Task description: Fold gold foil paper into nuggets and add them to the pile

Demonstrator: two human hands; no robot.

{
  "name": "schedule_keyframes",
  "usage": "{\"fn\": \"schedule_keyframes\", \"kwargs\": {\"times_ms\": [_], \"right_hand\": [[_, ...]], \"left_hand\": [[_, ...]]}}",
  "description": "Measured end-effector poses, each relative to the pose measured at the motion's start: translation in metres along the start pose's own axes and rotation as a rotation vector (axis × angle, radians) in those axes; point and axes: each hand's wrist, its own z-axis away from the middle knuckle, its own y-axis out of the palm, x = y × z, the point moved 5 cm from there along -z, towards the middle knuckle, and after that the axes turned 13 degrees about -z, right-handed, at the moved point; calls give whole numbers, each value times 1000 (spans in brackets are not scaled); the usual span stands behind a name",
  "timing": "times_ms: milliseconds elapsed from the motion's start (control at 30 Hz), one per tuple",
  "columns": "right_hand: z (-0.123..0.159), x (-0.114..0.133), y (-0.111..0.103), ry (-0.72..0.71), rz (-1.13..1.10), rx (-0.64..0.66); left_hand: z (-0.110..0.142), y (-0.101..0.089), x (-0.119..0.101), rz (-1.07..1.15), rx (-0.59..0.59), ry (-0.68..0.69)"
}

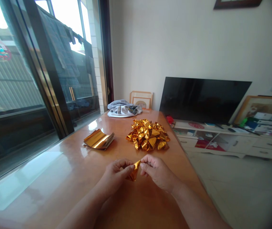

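Both my hands meet over the wooden table and pinch one small folded piece of gold foil paper. My left hand grips its left side with curled fingers. My right hand pinches its upper right tip between thumb and forefinger. Beyond my hands lies a pile of folded gold foil pieces. A flat stack of gold foil sheets rests to the left of the pile.
A grey and white bundle of cloth lies at the table's far end, with a framed picture behind it. A dark television stands on a low white cabinet to the right. Glass sliding doors run along the left.
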Motion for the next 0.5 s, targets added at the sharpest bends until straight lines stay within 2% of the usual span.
{"fn": "schedule_keyframes", "kwargs": {"times_ms": [100,167,233,333,500], "right_hand": [[-2,1,-3,-72,21,-103],[-1,3,-6,-146,89,-200],[0,5,-5,-202,161,-242],[2,6,1,-232,206,-223],[2,1,6,-211,185,-189]], "left_hand": [[0,-2,0,-11,-52,14],[-1,-5,1,-43,-116,17],[-1,-8,0,-90,-174,39],[1,-9,-6,-127,-212,89],[4,-5,-18,-109,-185,96]]}}
